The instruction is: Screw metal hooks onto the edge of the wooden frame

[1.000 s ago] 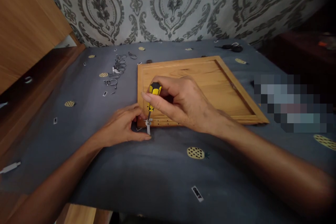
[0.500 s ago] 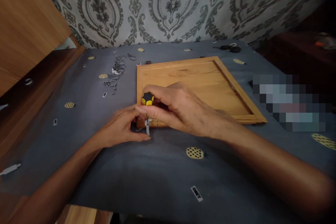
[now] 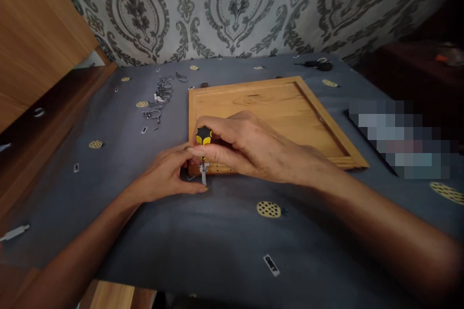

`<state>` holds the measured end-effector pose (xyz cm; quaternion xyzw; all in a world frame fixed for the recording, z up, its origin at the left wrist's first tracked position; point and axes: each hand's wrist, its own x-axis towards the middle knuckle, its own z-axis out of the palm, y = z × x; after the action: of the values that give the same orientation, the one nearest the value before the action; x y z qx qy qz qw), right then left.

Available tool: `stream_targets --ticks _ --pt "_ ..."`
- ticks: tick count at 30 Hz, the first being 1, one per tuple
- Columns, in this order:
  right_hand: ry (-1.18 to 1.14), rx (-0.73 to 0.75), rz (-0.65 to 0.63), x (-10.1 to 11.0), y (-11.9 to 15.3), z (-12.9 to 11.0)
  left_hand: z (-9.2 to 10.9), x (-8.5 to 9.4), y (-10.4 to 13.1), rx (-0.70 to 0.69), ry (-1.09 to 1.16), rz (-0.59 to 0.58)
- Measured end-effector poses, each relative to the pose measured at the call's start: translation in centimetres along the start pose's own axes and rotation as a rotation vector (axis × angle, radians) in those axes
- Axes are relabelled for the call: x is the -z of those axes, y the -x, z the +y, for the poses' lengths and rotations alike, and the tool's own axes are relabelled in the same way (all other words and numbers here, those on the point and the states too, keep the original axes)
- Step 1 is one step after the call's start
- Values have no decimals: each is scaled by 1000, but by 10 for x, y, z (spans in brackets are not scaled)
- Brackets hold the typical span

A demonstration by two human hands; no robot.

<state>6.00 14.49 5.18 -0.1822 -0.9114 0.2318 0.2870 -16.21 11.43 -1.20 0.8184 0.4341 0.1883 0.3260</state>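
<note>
- The grey-blue cloth surface (image 3: 224, 241), printed with yellow pineapples, lies beneath everything being handled.
- A pale cover with dark grey ornamental patterns (image 3: 192, 9) rises behind it.
- The flat, rectangular light-brown wooden panel (image 3: 264, 106), with a raised frame, lies on the cloth, its near left corner between the two hands.
- The right hand (image 3: 246, 147) is closed around a black-and-yellow screwdriver handle, reaching over the panel's near left part.
- The left hand (image 3: 166, 174) has its thumb tip at the lower end of a small silver metal fitting (image 3: 203, 175); its fingers are by the panel corner, partly hidden, so I cannot tell whether they grip.
- The screwdriver (image 3: 203, 136) stands nearly upright, its shaft meeting the fitting at the panel's near edge.
- Several small dark and silver metal pieces (image 3: 164, 91) lie on the cloth, left of the panel.
</note>
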Motion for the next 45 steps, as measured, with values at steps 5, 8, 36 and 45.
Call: stream_targets --ticks 5,8,36,45 --pt "1 16 10 -1 0 1 0 0 0 4 -1 -2" --pt "15 25 26 -1 1 2 1 1 1 2 0 -8" --pt "-67 -52 237 -6 2 2 3 3 0 37 -22 -15" --pt "-54 -34 220 -11 1 6 2 3 0 24 -48 -17"
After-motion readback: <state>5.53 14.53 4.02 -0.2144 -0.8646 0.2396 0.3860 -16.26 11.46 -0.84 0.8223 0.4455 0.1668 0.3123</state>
